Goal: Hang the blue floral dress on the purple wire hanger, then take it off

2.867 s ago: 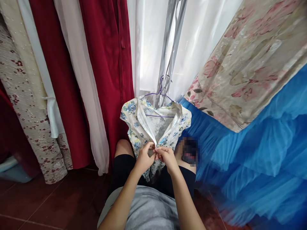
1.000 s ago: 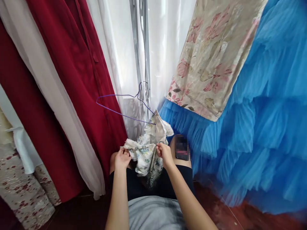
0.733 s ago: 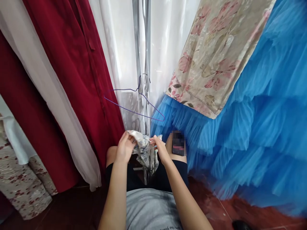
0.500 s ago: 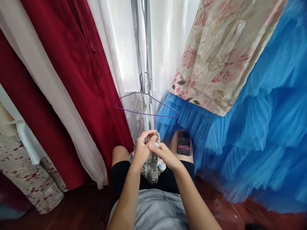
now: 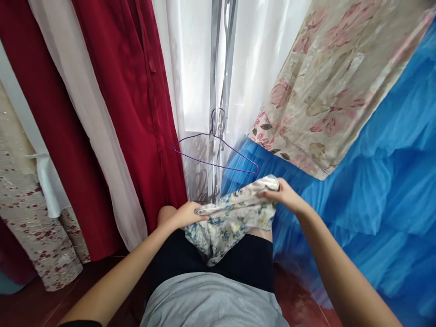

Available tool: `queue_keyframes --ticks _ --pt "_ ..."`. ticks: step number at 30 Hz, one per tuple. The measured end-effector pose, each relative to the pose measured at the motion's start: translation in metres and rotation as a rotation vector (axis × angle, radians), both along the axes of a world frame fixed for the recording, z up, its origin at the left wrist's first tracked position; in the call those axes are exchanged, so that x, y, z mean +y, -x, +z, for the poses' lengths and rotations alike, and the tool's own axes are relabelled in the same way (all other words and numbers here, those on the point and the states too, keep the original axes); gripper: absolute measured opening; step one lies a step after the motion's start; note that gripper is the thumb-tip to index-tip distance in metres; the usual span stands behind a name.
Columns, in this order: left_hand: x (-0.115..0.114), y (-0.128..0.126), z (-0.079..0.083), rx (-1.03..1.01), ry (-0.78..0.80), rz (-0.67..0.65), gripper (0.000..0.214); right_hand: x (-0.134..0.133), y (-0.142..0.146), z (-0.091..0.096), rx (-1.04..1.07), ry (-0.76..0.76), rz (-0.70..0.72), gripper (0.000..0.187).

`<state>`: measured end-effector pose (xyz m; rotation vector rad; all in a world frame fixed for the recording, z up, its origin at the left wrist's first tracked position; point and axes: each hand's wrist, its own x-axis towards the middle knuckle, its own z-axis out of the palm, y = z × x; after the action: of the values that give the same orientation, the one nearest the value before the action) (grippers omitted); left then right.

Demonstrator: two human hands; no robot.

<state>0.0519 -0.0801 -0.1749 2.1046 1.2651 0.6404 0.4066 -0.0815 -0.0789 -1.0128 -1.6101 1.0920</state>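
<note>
We hold the floral garment [image 5: 235, 220] stretched between both hands just above the black shorts [image 5: 173, 259], our left hand [image 5: 186, 215] pinching its upper edge on the left and our right hand [image 5: 286, 196] gripping its raised corner on the right. Beyond it, on the far side, a bare purple wire hanger [image 5: 211, 132] hangs in front of the white curtain [image 5: 195, 68], apart from the garment and from our fingers. Red fabric [image 5: 126, 91] drapes to the left, and ruffled blue tulle [image 5: 361, 195] spreads to the right.
</note>
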Motion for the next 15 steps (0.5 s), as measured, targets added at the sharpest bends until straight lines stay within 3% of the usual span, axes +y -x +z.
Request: queue_keyframes --ticks 2,4,7,11,15 --pt "-0.002 0.004 0.018 -0.075 -0.075 0.043 0.044 0.039 -0.009 0.017 0.091 -0.142 -0.142 0.021" --pt "-0.008 0.003 0.042 -0.127 -0.145 0.06 0.044 0.079 -0.007 0.031 0.173 -0.203 -0.192 0.017" --pt "-0.017 -0.001 0.075 -0.142 -0.294 0.102 0.045 0.121 0.02 0.046 0.253 -0.096 -0.161 0.018" --pt "-0.02 0.011 0.1 -0.15 -0.407 0.201 0.049 0.136 0.064 0.05 0.211 0.135 0.087 0.023" --pt "-0.005 0.047 0.101 0.039 -0.497 0.185 0.048 0.13 0.075 0.049 0.201 0.145 0.208 0.023"
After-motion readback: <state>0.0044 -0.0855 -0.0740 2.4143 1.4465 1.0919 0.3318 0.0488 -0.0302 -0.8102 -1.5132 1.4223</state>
